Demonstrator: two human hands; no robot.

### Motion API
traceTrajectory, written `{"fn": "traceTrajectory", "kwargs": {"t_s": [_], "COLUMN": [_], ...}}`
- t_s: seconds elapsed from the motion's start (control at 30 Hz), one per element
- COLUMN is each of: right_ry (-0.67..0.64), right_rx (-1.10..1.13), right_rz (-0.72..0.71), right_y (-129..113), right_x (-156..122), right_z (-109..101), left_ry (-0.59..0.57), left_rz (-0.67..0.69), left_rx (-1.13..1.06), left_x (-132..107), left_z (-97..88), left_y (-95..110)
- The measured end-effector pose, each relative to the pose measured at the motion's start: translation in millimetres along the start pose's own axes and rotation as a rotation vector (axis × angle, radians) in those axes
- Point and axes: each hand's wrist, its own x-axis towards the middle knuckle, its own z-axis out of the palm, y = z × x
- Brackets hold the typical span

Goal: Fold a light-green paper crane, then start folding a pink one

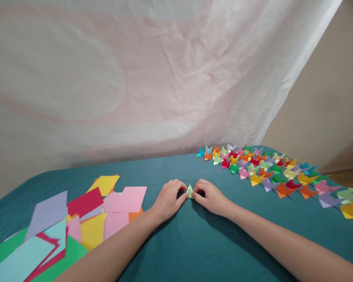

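A small folded piece of light green paper (190, 191) stands up in a point at the middle of the table. From its left side my left hand (172, 198) pinches it between thumb and fingers. On the opposite side my right hand (209, 197) grips its other edge the same way. Fingertips cover both lower sides of the paper, so only its peaked centre shows.
Loose coloured paper sheets (85, 201) lie overlapping on the left. At the right, rows of folded paper birds (255, 179) stand on the teal-covered table (176, 243). Behind the table hangs a pale cloth (153, 78).
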Motion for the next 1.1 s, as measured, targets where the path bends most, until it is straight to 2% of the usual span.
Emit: {"fn": "traceTrajectory", "kwargs": {"t_s": [0.13,0.37,0.67,1.1], "right_ry": [0.000,0.003,0.009,0.032], "right_rx": [-0.023,-0.027,-0.038,-0.047], "right_rz": [0.015,0.005,0.027,0.011], "right_y": [1.4,2.5,-0.8,2.8], "right_x": [0.6,0.7,1.0,0.0], "right_z": [1.1,0.9,0.2,3.6], "left_ry": [0.007,-0.060,-0.099,-0.095], "left_rz": [0.105,0.342,0.348,0.362], "left_rx": [0.062,0.331,0.459,0.441], "left_x": [-4.4,-12.1,-12.1,-12.9], "left_z": [-4.6,-10.5,-11.2,-8.8], "left_y": [4.7,10.4,17.3,13.4]}}
